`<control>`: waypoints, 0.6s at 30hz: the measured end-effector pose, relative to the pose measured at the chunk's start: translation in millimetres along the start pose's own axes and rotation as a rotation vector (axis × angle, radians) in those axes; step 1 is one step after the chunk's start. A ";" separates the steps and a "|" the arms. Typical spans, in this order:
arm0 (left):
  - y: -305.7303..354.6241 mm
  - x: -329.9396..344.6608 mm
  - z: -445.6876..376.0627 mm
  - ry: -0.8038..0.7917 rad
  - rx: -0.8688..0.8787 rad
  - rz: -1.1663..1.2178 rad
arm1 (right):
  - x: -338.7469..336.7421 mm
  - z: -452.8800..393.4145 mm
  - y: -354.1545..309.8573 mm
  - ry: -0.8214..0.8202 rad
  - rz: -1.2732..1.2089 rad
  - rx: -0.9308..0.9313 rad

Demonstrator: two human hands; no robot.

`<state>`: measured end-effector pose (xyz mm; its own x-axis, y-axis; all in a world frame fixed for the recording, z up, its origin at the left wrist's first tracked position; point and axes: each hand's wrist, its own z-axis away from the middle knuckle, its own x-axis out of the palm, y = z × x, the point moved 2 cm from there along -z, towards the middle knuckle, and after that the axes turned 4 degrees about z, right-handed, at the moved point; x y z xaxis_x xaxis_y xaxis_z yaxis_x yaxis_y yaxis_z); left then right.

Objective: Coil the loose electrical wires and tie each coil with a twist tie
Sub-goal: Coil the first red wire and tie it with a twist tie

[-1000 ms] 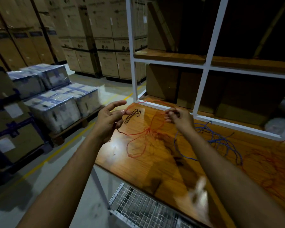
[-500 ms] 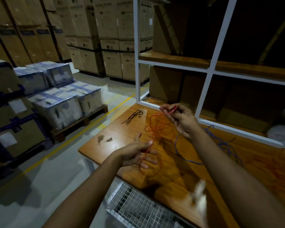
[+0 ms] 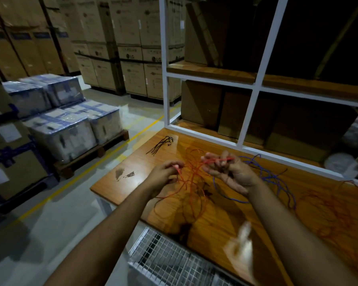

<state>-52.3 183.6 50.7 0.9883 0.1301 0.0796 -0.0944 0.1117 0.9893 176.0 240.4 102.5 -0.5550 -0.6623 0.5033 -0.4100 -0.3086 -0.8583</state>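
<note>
Left hand (image 3: 163,174) risen, pinching red wire (image 3: 191,182) mid-table.

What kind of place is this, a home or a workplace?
Most likely a warehouse: stacked cartons, wrapped boxes on a pallet, a yellow floor line, and a workbench with shelving.

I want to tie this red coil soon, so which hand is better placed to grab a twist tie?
Left. The left hand only pinches the red wire and is nearer the twist ties; the right hand holds the gathered loops.
</note>
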 end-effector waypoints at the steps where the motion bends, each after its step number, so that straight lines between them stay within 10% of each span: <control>1: 3.3 -2.5 -1.3 0.034 0.002 0.057 | -3.6 4.4 3.5 -0.029 0.037 0.042; 8: 35.5 -36.1 -3.5 0.190 0.057 0.824 | -24.2 24.6 27.0 -0.412 0.839 0.434; 15: 45.0 -45.1 -1.3 0.163 -0.074 0.560 | -23.8 14.9 41.9 -0.485 1.306 0.614; 18: 40.0 -48.7 6.4 0.140 -0.106 0.496 | -14.6 14.7 41.1 -0.597 1.085 0.624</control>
<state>-103.5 175.5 87.1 0.7969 0.3221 0.5111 -0.5657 0.1010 0.8184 177.9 227.3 58.4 0.0708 -0.9048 -0.4199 0.4985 0.3967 -0.7708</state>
